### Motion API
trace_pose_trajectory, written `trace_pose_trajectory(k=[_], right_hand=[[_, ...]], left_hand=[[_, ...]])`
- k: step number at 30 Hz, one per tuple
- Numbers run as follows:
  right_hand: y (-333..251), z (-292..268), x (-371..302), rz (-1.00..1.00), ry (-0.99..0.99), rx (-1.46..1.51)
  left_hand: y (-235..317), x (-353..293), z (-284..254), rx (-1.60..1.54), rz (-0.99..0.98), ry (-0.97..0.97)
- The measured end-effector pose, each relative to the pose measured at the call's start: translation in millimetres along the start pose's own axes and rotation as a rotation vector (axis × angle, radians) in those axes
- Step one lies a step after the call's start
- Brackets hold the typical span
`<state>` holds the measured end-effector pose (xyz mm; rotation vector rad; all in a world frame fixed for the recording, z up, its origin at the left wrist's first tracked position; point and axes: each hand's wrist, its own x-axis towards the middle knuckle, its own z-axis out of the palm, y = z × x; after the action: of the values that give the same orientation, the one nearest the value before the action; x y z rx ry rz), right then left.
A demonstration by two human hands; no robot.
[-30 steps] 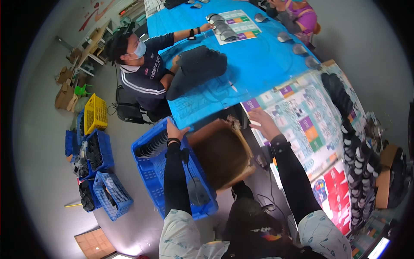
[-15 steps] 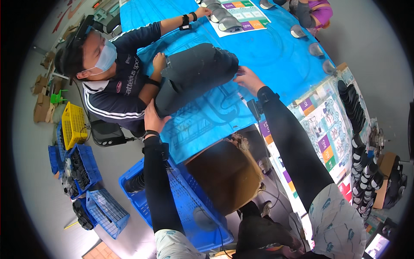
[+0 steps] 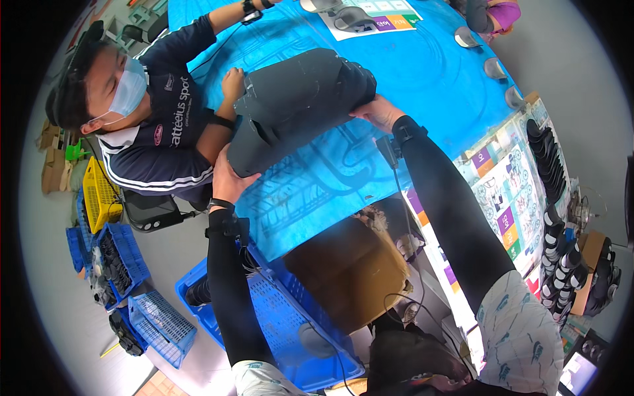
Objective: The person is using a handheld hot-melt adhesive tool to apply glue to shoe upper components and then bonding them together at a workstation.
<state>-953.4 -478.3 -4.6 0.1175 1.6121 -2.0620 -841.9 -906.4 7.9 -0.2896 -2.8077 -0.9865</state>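
A bulky stack of nested black curved pieces lies tilted between my hands, over the blue-covered table. My left hand grips its near left end, thumb along the lower edge. At the right end my right hand is closed on the stack's underside, its fingertips partly hidden. Across the stack, a co-worker's hand rests by its left side. The co-worker's other arm reaches toward grey curved pieces on a printed sheet at the table's far side.
Below the table edge stand an open cardboard box and a blue crate. More crates, including a yellow one, are at left. Printed sheets and rows of black curved pieces line the right. A cable hangs near my right forearm.
My right hand has closed further under the stack's right end. The stack has turned slightly, its right end a little farther right. The whole view has shifted, with the co-worker now farther left.
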Motion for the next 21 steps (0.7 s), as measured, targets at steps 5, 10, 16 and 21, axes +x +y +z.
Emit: trace_pose_trajectory(k=[5,10,16,21], right_hand=[[7.3,1.6,2.5,0.045,0.060,0.093],[14.0,-1.5,5.1,0.080,0.067,0.147],[22.9,-1.6,10.5,0.110,0.016,0.215],[19.1,-1.4,5.6,0.112,-0.047,0.235]], left_hand=[[2.0,2.3,5.2,0.033,0.015,0.023],[3.5,4.2,8.5,0.024,0.028,0.012],[1.2,3.8,9.9,0.013,0.042,0.022],[6.6,2.8,9.7,-0.006,0.051,0.035]])
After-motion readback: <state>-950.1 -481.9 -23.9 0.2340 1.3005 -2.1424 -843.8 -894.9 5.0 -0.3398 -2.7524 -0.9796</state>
